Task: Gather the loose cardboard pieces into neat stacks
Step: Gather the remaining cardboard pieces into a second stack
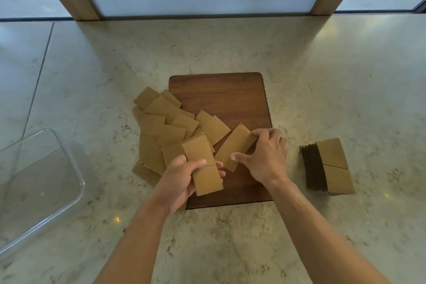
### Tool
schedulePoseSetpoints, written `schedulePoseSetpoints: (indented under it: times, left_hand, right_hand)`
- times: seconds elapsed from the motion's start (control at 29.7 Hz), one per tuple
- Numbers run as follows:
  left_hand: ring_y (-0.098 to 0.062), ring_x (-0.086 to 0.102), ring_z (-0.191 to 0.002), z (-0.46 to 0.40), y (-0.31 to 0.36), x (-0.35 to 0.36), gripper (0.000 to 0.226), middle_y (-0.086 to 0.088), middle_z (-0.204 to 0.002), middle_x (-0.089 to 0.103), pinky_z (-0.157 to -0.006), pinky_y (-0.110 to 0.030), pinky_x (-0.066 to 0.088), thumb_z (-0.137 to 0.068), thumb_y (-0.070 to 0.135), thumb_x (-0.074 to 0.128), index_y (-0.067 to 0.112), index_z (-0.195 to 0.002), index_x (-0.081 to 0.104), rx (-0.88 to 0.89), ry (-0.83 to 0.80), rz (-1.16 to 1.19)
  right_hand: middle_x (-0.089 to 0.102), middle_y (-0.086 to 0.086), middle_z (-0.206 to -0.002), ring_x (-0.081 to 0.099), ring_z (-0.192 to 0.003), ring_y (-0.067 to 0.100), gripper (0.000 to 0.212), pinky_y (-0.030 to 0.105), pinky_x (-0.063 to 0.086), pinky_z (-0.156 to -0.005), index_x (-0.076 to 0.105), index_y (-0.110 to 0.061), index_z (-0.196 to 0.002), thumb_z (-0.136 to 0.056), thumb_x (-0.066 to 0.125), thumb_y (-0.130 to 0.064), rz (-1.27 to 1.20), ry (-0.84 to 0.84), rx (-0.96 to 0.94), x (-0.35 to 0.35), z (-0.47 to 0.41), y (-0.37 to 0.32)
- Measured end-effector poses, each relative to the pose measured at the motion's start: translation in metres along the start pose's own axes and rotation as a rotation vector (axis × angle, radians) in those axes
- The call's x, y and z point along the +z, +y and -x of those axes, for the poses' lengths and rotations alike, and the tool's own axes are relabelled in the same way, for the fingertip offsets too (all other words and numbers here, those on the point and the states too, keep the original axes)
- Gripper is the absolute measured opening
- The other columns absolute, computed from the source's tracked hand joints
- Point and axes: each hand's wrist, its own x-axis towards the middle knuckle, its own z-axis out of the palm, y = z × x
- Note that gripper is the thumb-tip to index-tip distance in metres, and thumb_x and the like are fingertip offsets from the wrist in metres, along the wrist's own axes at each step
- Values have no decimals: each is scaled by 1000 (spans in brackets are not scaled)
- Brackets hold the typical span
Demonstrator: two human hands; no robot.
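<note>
Fingers of the left hand (184,176) are curled round a small held bundle of tan rectangular cardboard pieces (204,165), two faces showing end to end, the long axis running away from the body. Just beside it, the right hand (265,157) pinches one tan cardboard piece (235,146) lying on the dark brown wooden board (221,97); thumb and fingertips are set on its near and far corners. That piece's long axis is tilted, far end to the right, so a turn would seem needed before it is squared onto the bundle, which lies to its left.

Beyond and left of the left hand, a loose overlapping spread of cardboard pieces (161,127) is counted at roughly a dozen or more. Right of the right hand, well apart, one finished cardboard stack (329,166) stands on the pale marbled tabletop (322,76). One clear plastic container (34,180) is seen far left.
</note>
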Motion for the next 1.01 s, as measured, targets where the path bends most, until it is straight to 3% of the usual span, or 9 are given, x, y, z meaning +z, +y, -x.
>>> schedulePoseSetpoints:
  times: [0.1,0.24,0.34,0.4,0.51,0.57,0.71,0.91,1.01]
  left_hand:
    - [-34,77,-82,2,4,-3,29,-22,-95,79,-69,-41,65,-110,21,48,11,-133,63,57,88,0]
    - [-41,76,-97,1,6,-4,28,-27,-102,77,-79,-46,66,-109,8,47,-3,-128,62,84,99,102]
    - [-34,69,-80,3,11,-1,30,-26,-98,70,-64,-44,60,-107,13,51,-1,-127,68,107,56,173]
    - [-31,67,-74,4,13,1,38,-25,-95,69,-60,-42,58,-106,31,53,5,-123,75,72,27,127]
    - [-31,76,-86,10,17,1,55,-20,-103,78,-67,-41,65,-105,58,45,17,-118,80,-47,-85,24]
    - [-32,79,-98,12,19,-6,49,-20,-113,79,-72,-39,66,-103,53,54,14,-121,78,-88,-146,-14]
    - [-35,80,-93,13,17,-15,28,-27,-118,76,-66,-43,67,-95,20,72,5,-118,78,-11,-86,117]
    - [-37,79,-92,16,15,-15,41,-22,-112,79,-60,-46,64,-85,-2,69,5,-126,71,86,221,308]
    - [-44,73,-89,20,16,-11,42,-35,-117,72,-55,-51,62,-87,-14,51,0,-125,65,-62,170,275]
  right_hand:
    - [63,-3,-112,62,-102,17,41,25,52,-79,53,-29,-105,-81,88,-31,-441,25,89,-15,-9,7]
    - [72,1,-115,71,-104,15,31,28,62,-70,56,-32,-111,-94,76,-15,-1041,-72,144,-32,0,2]
    - [74,-13,-105,70,-95,8,27,32,59,-76,63,-39,-119,-100,68,-20,-1028,-165,40,-38,11,-12]
    - [73,-6,-104,71,-88,13,32,33,62,-77,67,-43,-125,-106,59,-18,-1022,-426,-96,-44,17,-25]
    - [73,10,-109,73,-90,23,45,39,60,-82,59,-55,-133,-106,59,-18,-581,-772,-497,-48,17,-46]
    - [74,-7,-102,67,-86,7,58,28,52,-77,51,-61,-137,-95,74,-29,-251,-734,-676,-41,13,-60]
    - [70,-16,-97,65,-88,-2,85,17,49,-78,45,-48,-149,-76,89,-43,-309,-510,-561,-33,7,-66]
    - [80,1,-85,72,-69,16,10,24,55,-59,73,-17,-102,-93,77,-16,-820,-476,-178,-21,10,-53]
    - [74,-8,-76,66,-63,6,14,18,53,-55,76,-19,-92,-97,70,-8,-813,-368,-179,-15,9,-66]
